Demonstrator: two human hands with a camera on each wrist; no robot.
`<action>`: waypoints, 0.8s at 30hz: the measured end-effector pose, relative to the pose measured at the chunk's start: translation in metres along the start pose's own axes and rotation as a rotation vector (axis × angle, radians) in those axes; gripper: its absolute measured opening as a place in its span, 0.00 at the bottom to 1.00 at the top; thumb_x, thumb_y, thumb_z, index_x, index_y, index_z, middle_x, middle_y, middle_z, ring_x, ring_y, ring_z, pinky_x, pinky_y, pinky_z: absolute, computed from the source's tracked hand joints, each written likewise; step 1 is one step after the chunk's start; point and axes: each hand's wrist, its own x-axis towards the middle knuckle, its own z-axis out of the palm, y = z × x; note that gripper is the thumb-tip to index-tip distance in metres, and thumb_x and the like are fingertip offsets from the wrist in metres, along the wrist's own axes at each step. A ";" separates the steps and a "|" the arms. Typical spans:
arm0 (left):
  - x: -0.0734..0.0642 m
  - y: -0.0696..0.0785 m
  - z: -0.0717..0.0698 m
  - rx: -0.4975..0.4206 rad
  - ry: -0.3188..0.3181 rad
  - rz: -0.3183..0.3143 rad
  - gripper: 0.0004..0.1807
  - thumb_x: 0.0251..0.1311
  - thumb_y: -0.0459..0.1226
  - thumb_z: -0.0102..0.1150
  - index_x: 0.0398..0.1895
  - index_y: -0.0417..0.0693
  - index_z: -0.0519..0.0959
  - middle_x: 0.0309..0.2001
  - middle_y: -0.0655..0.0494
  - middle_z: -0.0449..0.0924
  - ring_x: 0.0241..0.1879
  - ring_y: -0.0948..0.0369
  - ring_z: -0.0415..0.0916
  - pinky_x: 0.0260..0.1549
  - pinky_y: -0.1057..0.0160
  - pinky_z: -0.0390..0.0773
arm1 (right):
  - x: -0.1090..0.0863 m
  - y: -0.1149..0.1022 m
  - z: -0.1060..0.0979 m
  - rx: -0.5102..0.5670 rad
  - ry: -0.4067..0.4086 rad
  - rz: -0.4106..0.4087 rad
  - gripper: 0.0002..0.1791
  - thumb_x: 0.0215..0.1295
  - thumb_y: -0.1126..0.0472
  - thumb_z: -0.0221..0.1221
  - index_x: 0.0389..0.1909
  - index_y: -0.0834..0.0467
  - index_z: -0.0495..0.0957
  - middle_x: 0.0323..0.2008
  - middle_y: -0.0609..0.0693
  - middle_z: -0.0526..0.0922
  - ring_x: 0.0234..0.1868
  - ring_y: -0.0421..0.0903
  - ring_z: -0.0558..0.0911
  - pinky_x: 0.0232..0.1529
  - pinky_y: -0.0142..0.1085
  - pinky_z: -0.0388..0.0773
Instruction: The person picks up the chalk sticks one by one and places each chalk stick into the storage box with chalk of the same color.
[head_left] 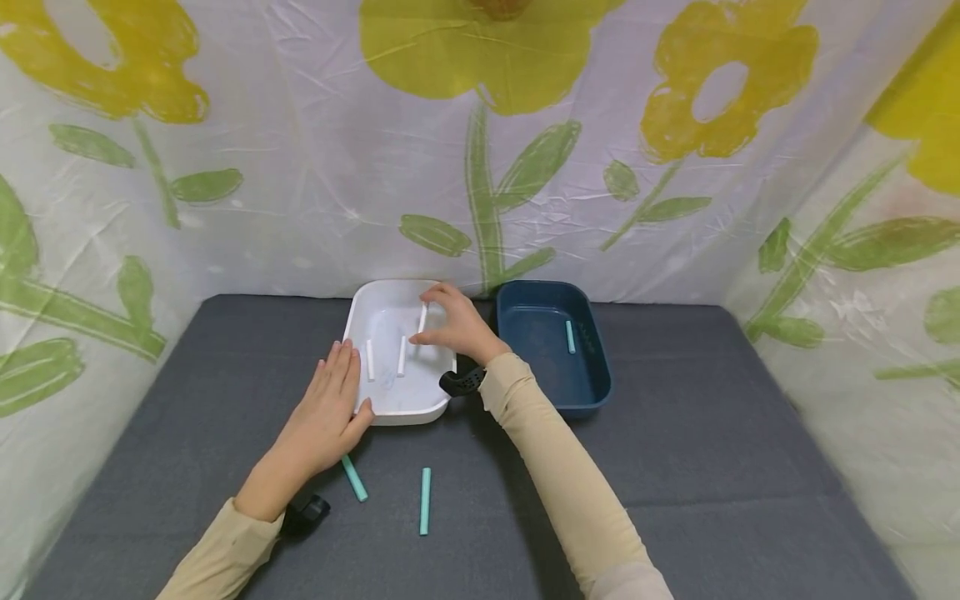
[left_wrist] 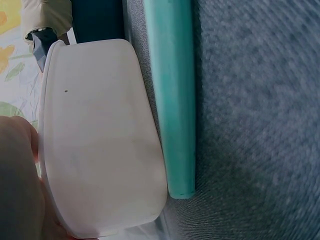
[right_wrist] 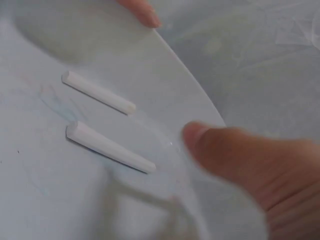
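Observation:
My right hand [head_left: 461,325] is over the white tray [head_left: 397,410], its thumb and fingers spread apart. A white chalk stick [head_left: 423,317] shows between them in the head view; the right wrist view shows no chalk at the thumb [right_wrist: 215,145]. Two more white chalk sticks [head_left: 371,361] [right_wrist: 110,147] lie side by side on the tray floor. My left hand [head_left: 318,417] rests with extended fingers along the tray's left rim, thumb at the near corner. Below that hand, a green chalk stick [head_left: 355,477] [left_wrist: 175,100] lies on the cloth close to the tray wall.
A dark blue tray [head_left: 540,398] stands right of the white one, with a green chalk stick [head_left: 570,337] inside. Another green chalk stick [head_left: 425,500] lies on the grey cloth [head_left: 697,467] in front. A flower-printed curtain [head_left: 315,183] hangs behind the table.

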 end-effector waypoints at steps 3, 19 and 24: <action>0.000 0.000 0.000 -0.002 0.004 0.002 0.39 0.72 0.43 0.44 0.74 0.24 0.46 0.77 0.32 0.37 0.77 0.41 0.33 0.73 0.43 0.42 | 0.001 0.001 0.002 -0.076 -0.035 -0.044 0.39 0.53 0.52 0.75 0.64 0.63 0.74 0.63 0.54 0.70 0.65 0.50 0.68 0.65 0.41 0.67; 0.002 -0.001 0.002 -0.001 -0.001 -0.001 0.40 0.72 0.43 0.44 0.75 0.24 0.45 0.77 0.32 0.36 0.77 0.42 0.33 0.72 0.42 0.42 | 0.001 -0.004 0.004 -0.431 -0.216 -0.117 0.26 0.48 0.46 0.76 0.46 0.56 0.86 0.46 0.49 0.78 0.59 0.49 0.73 0.76 0.43 0.37; 0.001 0.000 0.002 -0.003 -0.005 -0.009 0.40 0.72 0.44 0.44 0.75 0.25 0.45 0.77 0.33 0.36 0.77 0.42 0.32 0.72 0.42 0.42 | -0.001 -0.009 0.005 -0.525 -0.273 -0.093 0.25 0.45 0.44 0.76 0.43 0.51 0.87 0.44 0.46 0.79 0.58 0.46 0.73 0.76 0.43 0.33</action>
